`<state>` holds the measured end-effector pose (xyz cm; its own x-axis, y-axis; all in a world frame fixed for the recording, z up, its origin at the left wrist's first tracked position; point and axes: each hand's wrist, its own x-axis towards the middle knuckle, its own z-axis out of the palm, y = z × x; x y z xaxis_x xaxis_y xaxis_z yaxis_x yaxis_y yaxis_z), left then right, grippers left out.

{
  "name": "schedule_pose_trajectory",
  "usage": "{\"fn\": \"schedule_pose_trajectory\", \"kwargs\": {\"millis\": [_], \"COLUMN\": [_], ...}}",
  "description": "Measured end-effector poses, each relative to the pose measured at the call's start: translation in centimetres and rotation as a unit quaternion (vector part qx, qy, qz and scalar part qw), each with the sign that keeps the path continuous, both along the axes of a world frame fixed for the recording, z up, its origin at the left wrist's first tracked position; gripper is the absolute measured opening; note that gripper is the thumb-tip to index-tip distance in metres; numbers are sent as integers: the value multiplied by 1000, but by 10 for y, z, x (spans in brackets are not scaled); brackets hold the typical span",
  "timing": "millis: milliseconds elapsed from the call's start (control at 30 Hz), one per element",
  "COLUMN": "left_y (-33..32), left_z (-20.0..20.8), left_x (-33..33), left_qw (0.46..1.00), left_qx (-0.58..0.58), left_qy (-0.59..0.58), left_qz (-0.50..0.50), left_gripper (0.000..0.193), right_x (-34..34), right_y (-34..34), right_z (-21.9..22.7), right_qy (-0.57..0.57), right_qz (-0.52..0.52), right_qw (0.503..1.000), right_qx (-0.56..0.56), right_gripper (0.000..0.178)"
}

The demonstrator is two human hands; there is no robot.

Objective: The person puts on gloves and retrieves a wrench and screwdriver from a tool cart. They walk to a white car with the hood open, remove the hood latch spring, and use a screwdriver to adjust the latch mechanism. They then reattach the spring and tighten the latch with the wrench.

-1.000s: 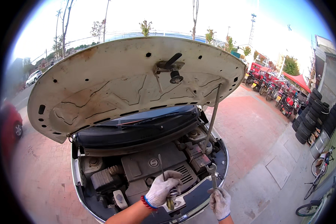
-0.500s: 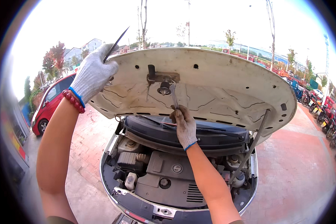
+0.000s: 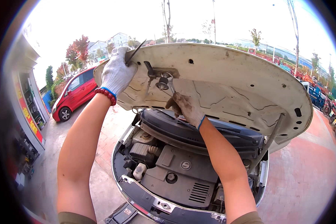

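Above me is the raised white car hood [image 3: 220,71], its underside facing me. A latch striker [image 3: 162,83] with a round black collar is fixed near its front edge, beside a dark lever [image 3: 148,68]. My gloved right hand [image 3: 187,109] is closed on a silver wrench [image 3: 171,87], whose head sits against the striker's base. My gloved left hand [image 3: 119,71] is closed at the hood's left front edge, with a thin dark pointed tool [image 3: 135,52] sticking up from it. The tool's lower part is hidden by the fingers.
Below lies the engine bay with a grey engine cover [image 3: 168,166]. A prop rod [image 3: 269,140] holds up the hood at the right. A red car [image 3: 76,91] and a shopfront [image 3: 28,100] stand to the left. Parked vehicles [image 3: 317,95] line the far right.
My view has shifted left, so the hood and engine bay sit further right. My left hand has come down closer to the hood's edge, tool still held. The wrench stays at the striker.
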<state>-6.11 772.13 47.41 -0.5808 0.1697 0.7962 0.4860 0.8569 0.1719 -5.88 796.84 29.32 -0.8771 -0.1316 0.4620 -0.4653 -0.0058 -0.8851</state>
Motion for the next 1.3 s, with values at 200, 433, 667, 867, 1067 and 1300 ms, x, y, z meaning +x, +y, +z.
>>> {"fn": "schedule_pose_trajectory", "kwargs": {"millis": [200,433,667,867,1067,1300], "left_y": [-27,-34,-37,-34,-35,-29], "left_z": [-6,-13,-11,-19,-18,-18], "left_x": [-28,-36,-36,-49,-46,-48], "left_qw": [990,986,981,977,979,975], "left_qx": [66,52,52,85,97,103], "left_qy": [51,78,102,125,108,147], "left_qz": [-112,-138,-155,-149,-145,-130], "left_gripper": [49,41,43,41,42,41], "right_x": [-4,4,9,-4,-17,-13], "right_y": [5,-12,-19,14,18,11], "right_z": [-3,6,16,-1,-5,-18], "right_qy": [18,-44,-69,-13,-21,-14], "right_qz": [34,-80,-109,110,143,48], "right_qw": [998,989,986,994,989,998], "right_qx": [53,116,103,14,3,22], "right_gripper": [70,41,41,60,76,73]}}
